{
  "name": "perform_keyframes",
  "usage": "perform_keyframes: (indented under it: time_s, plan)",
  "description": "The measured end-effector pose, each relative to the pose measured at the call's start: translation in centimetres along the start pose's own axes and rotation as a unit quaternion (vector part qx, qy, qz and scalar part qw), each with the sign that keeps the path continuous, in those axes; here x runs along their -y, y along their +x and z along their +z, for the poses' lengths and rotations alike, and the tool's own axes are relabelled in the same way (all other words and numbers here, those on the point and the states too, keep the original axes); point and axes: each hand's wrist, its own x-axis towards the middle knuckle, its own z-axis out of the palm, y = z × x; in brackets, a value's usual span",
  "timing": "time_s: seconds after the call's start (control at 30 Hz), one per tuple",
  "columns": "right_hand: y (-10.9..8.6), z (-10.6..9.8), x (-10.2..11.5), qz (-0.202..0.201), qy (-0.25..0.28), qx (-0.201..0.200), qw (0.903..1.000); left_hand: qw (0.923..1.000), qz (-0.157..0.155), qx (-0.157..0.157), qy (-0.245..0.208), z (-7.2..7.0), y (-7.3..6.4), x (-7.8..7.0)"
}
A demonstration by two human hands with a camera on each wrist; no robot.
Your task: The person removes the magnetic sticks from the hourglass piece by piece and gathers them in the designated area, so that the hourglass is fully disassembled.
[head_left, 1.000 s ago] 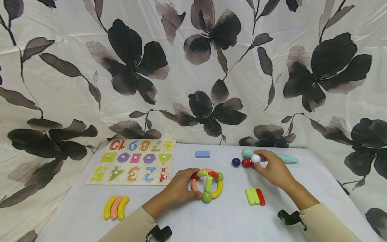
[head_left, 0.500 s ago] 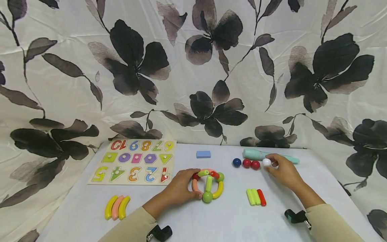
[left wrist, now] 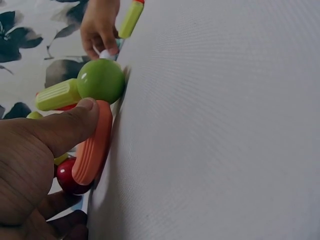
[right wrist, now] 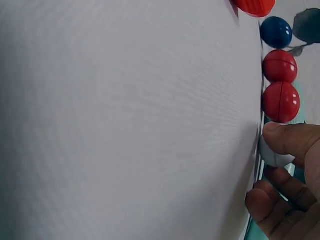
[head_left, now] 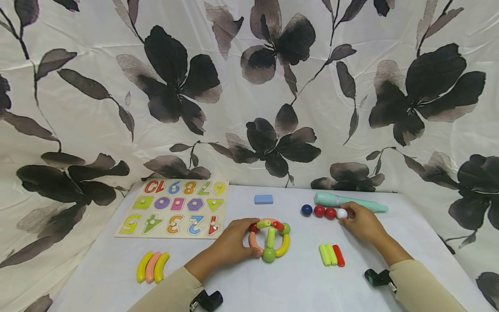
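lower right: right hand is pinching white ball | probably light, stiff, slippery – sides suiting grip | lower centre: left hand is gripping ring assembly

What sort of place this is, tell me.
Probably an indoor play area, perhaps staged: a white table, a cream rectangular board of coloured numbers and shapes, and a creased white flower-printed sheet behind.
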Motion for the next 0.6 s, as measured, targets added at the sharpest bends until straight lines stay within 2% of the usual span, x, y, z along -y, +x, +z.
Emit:
perform_keyframes:
  time_s: [0.23, 0.43, 0.6]
  plan:
    - [-0.3, -0.6, 0.6, 0.018, -0.008, -0.003, 0.9998, 1.0, 0.005, -0.001, -0.004, 0.0, 0.0, 0.0]
    - [-0.7, -1.1, 2.7, -0.028, -0.007, -0.044, 0.9986, 1.0, 0.002, -0.001, -0.006, 0.0, -0.1, -0.1]
    - [-1.4, -0.6, 6.2, -0.063, 0.004, -0.037, 0.9973, 1.0, 0.002, -0.002, -0.004, 0.1, 0.0, 0.0]
